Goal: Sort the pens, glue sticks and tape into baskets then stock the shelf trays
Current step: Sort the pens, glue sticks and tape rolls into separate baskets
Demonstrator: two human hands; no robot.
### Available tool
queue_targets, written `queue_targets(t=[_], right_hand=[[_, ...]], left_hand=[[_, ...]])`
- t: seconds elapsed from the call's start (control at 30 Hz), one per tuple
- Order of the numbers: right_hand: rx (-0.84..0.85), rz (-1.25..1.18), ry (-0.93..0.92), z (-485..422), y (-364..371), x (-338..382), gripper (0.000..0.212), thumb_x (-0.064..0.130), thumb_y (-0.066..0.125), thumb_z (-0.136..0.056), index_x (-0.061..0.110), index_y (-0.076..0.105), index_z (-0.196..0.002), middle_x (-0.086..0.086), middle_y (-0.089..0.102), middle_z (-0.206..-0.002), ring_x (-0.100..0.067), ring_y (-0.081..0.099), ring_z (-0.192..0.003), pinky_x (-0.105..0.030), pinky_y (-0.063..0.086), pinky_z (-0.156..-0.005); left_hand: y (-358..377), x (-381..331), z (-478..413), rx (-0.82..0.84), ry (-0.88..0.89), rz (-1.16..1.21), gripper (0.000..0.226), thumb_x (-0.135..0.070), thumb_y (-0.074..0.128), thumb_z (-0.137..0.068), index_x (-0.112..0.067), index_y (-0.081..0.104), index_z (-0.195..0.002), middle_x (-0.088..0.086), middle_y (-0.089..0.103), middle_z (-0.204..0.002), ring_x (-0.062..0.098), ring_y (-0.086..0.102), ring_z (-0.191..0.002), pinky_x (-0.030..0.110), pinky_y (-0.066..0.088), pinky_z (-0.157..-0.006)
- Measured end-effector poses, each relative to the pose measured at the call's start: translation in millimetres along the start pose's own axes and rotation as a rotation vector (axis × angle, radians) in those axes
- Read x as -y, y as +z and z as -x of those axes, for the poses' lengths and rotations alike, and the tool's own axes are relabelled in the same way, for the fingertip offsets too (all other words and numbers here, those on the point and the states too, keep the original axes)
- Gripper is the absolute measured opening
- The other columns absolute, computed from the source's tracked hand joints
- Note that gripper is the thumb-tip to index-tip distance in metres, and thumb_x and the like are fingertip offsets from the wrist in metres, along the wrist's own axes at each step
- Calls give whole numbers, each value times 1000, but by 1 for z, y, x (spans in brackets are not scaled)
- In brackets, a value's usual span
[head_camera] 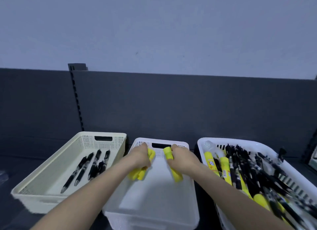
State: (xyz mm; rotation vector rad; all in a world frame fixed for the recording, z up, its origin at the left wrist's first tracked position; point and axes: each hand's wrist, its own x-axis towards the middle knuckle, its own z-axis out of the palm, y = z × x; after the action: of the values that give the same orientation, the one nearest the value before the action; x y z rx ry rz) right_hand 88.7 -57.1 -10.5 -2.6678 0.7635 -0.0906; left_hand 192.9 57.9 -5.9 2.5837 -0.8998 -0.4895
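The yellow glue sticks in the left hand (137, 175) form a small bundle. Their long axes run near to far, leaning slightly right at the far end. The left hand (141, 155) is curled round the middle of the bundle, with yellow ends sticking out on both its near and far sides.

The glue stick in the right hand (177, 175) lies on much the same near-far line, its far end tipped a little to the left. The right hand (182, 156) grips it mid-length; whether it holds one stick or more I cannot tell. Both hands hover just apart over the far half of the white middle basket (154, 212).

Just left of that stands the cream basket (51, 200). Its black pens (80, 169) lie side by side with their tips toward the near left and their clip ends toward the far right.

Just right of the middle one, the mixed basket (243, 142) holds a tangled pile of black pens (248, 164) and loose glue sticks (225, 168), most of them lengthwise from far left to near right and blurred at the near end.

All three baskets sit on a dark shelf (30, 154) before a dark back panel (171, 106) with a slotted upright (77, 101). A pale wall (154, 23) rises behind.
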Motion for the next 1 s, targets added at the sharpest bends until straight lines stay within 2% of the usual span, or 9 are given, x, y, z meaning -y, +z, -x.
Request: queue_targets(t=[0.13, 0.2, 0.23, 0.3, 0.37, 0.53, 0.67, 0.83, 1.0], right_hand=[[-18, 12, -11, -3, 5, -6, 32, 19, 45, -89, 9, 49, -119, -12, 60, -112, -32, 57, -100, -32, 44, -73], [-42, -8, -53, 0, 2, -11, 23, 15, 43, -88, 9, 56, -107, -12, 63, -99, -32, 57, -93, -31, 42, -69], [-57, -9, -74, 3, -1, -14, 14, 14, 43, -88, 11, 57, -89, -11, 60, -88, -32, 55, -86, -31, 39, -64], [-90, 6, -104, 14, -9, -19, 26, 13, 43, -87, 17, 38, -62, -4, 47, -70, -28, 47, -76, -32, 31, -57], [-119, 40, -128, 29, -19, -27, 34, 16, 43, -88, 21, 27, -58, -3, 41, -73, -25, 43, -76, -32, 34, -61], [-184, 73, -108, 69, -45, -74, 22, 20, 45, -91, 14, 47, -69, -2, 44, -75, -27, 48, -84, -33, 38, -68], [-243, 84, -5, 97, -67, -129, 23, 23, 47, -93, 10, 60, -106, -9, 59, -103, -27, 55, -102, -32, 42, -82], [-313, 95, 85, 127, -88, -196, 20, 22, 47, -93, 5, 58, -90, -9, 56, -87, -24, 51, -83, -30, 37, -67], [-371, 53, 144, 133, -102, -242, 20, 21, 46, -94, 10, 62, -98, -8, 55, -92, -26, 54, -92, -29, 34, -70]], left_hand=[[0, 0, -8, 37, 22, 101, 56, -17, 67, -81, -10, 39, -128, 8, 56, -105, 22, 56, -64, 32, 50, -68], [1, -1, -8, 24, 89, 78, 53, -18, 62, -85, -10, 39, -132, 9, 52, -122, 22, 57, -79, 31, 50, -77], [2, -3, -6, 6, 126, 73, 52, -19, 59, -87, -12, 39, -135, 9, 47, -132, 22, 57, -94, 28, 47, -82], [5, -8, -1, -14, 195, 78, 50, -20, 53, -91, -13, 38, -138, 7, 41, -140, 20, 50, -119, 23, 40, -91], [10, -16, 4, -15, 247, 93, 47, -23, 52, -93, -13, 39, -138, 7, 42, -140, 20, 45, -125, 24, 38, -96], [25, -58, 17, -48, 374, 102, 38, -22, 51, -93, -16, 48, -130, 2, 52, -129, 17, 48, -118, 22, 36, -88], [44, -104, 28, -72, 476, 93, 8, -16, 49, -90, -19, 53, -95, 5, 55, -98, 26, 55, -101, 32, 42, -82], [73, -153, 28, -91, 491, 74, 9, -20, 49, -89, -17, 41, -87, 2, 47, -90, 17, 42, -82, 26, 32, -72], [97, -185, 21, -96, 437, 53, 14, -14, 47, -92, -14, 40, -81, 8, 45, -82, 20, 41, -75, 26, 29, -63]])
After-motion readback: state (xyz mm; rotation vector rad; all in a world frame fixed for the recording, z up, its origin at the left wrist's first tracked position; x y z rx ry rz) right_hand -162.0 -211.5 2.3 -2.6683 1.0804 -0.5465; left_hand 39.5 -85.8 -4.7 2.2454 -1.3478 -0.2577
